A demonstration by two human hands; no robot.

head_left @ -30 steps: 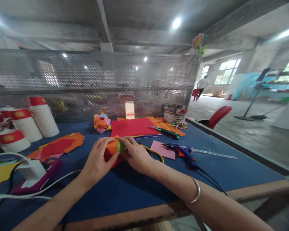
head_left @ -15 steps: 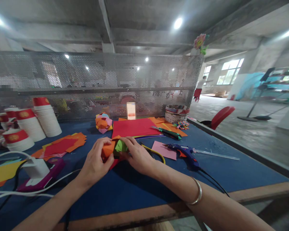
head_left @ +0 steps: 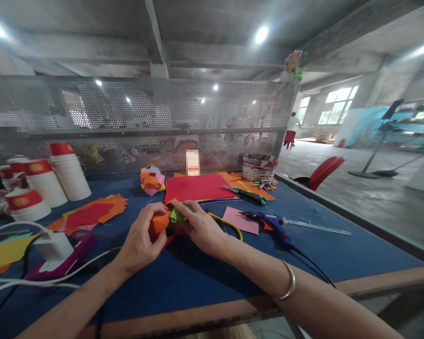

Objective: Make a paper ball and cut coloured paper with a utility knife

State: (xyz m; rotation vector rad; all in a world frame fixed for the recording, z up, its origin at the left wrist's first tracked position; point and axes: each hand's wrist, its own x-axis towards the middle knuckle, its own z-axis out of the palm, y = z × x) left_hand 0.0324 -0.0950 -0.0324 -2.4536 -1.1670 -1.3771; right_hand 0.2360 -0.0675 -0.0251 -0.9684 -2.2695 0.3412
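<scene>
Between my hands is a folded paper shape (head_left: 159,223) with orange and green faces, and a bit of red low down. My left hand (head_left: 143,235) is closed round its orange side, thumb at the near edge. My right hand (head_left: 203,228) presses its fingers on the green paper piece (head_left: 177,215); its thumb is hidden. Just behind lies a stack of red paper sheets (head_left: 198,186). To the right of my right hand are yellow-handled scissors (head_left: 233,226), partly covered by that hand. A finished-looking multicoloured paper ball (head_left: 151,181) sits beyond my left hand.
A blue glue gun (head_left: 273,226) with a clear glue stick lies right, by a pink paper square (head_left: 238,220). A green-black cutter (head_left: 249,195) rests on the red sheets. Stacked paper cups (head_left: 69,174), loose cut paper (head_left: 92,214) and a purple power strip (head_left: 61,259) are left.
My right fingers have shifted slightly over the green piece, and less green shows now. The left hand keeps its hold on the orange side, nearly still.
</scene>
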